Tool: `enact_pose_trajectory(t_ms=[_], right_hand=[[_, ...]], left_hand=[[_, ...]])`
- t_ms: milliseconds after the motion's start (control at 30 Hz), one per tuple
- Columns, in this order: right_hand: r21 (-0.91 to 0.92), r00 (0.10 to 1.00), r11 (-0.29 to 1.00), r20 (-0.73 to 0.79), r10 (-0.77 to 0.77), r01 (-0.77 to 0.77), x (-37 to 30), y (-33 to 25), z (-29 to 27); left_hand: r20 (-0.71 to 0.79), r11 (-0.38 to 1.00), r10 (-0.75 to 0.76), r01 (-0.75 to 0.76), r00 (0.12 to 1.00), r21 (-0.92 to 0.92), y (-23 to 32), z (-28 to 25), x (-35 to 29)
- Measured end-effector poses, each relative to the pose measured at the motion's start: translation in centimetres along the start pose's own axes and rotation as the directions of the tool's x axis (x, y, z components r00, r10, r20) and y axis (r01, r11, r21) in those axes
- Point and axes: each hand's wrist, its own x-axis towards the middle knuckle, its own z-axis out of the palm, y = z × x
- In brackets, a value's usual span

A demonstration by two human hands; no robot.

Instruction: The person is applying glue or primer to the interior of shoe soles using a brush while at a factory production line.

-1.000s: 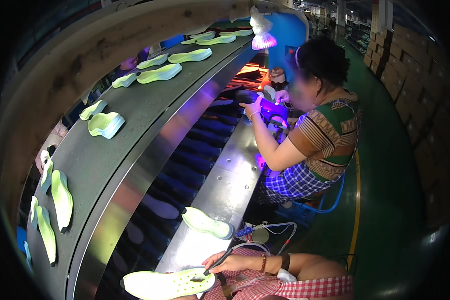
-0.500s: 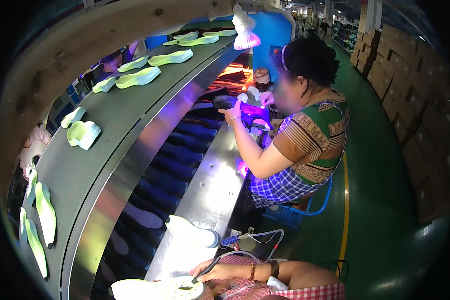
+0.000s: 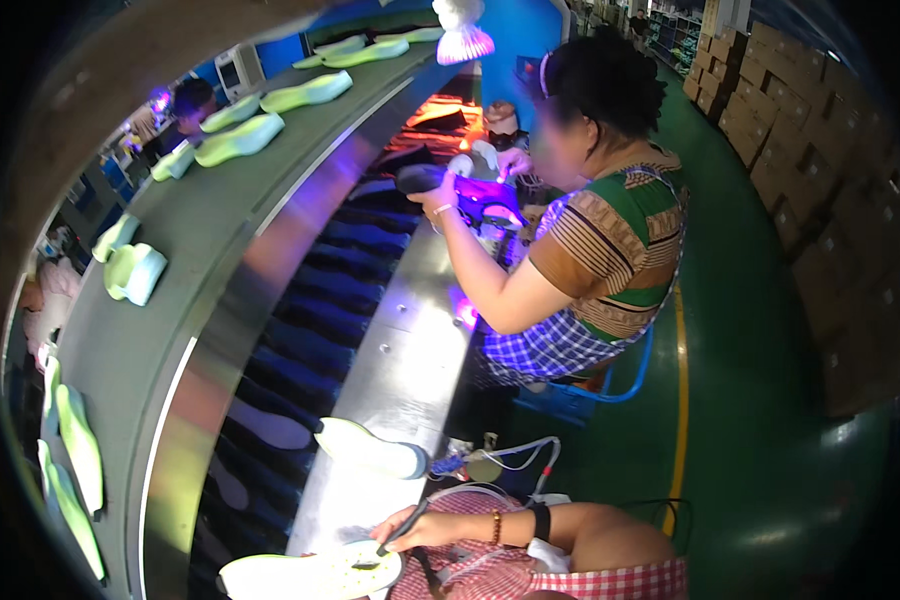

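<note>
In my right hand [image 3: 407, 528] is a slim, dark brush-like tool [image 3: 402, 530], pinched between the fingers like a pen. Its lower end meets the top face of a pale yellow-green shoe sole [image 3: 280, 577] near the bottom edge, by a dark slot and small specks. My left hand is not in view. Beyond the right hand, a second pale shoe sole [image 3: 370, 452] lies on the metal ledge [image 3: 390, 375], apart from my fingers. Red-and-white checked cloth [image 3: 490, 575] covers me below the right forearm.
A curved conveyor belt [image 3: 185, 240] on the left carries several pale soles. Dark shoe pieces [image 3: 310, 310] lie in the lower channel. A co-worker [image 3: 610, 230] sits ahead, holding a dark shoe [image 3: 420, 180]. Thin white tubes [image 3: 530, 455] loop beside the ledge. Stacked cartons [image 3: 830, 200] line the right.
The whole view has shifted slightly, so belt, ledge and co-worker appear further left and higher. My right hand has risen slightly, with the tool still on the sole.
</note>
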Motion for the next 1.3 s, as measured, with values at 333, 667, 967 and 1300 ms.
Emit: enact_pose_trajectory(t_ms=[333, 667, 967, 1300], right_hand=[[-0.055, 0.998, 0.998, 0.056, 0.011, -0.008, 0.3, -2.2, 0.5], [-0.065, 0.995, 0.997, 0.088, -0.036, 0.041, 1.7, -7.5, 2.3], [0.262, 0.992, 0.957, -0.029, -0.120, 0.123, 1.3, -11.9, 6.6], [-0.460, 0.938, 0.819, 0.205, -0.279, 0.344, 1.4, -14.6, 7.9]], left_hand=[[0.020, 0.995, 0.028, -0.026, 0.999, -0.101, 0.9, -2.4, -0.8], [0.368, 0.719, 0.135, 0.165, 0.920, -0.675, 4.6, -5.7, 1.3], [0.301, 0.838, 0.165, 0.027, 0.939, -0.545, 6.9, 1.8, -3.1], [0.504, 0.803, 0.070, 0.251, 0.861, -0.540, 5.3, -0.5, -0.6]])
